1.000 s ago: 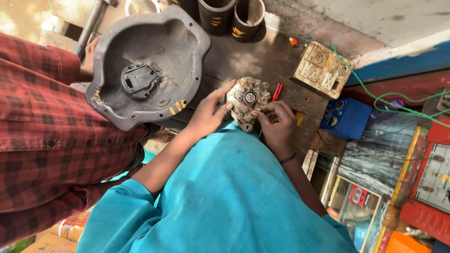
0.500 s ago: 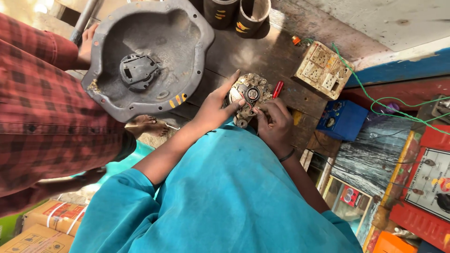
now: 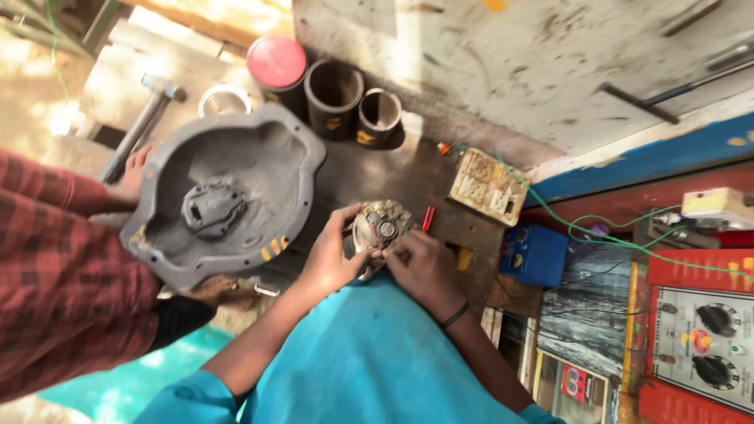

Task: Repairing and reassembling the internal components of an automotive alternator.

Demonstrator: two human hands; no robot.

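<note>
Motor part gripped by left hand, right hand fingers pinched at its rim; assembly prob. unfinished, housing untouched.

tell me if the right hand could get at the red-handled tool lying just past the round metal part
Probably yes. The right hand rests at the round metal part, and the red-handled tool lies on the bench right beside it, uncovered, with nothing between. The left hand grips the part's other side.

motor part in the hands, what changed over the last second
Little changed. The left hand still cups the round motor part and the right hand keeps working at its face. The grey metal housing stays beside them, another person's hand still on its rim. Only the camera shifted.
</note>
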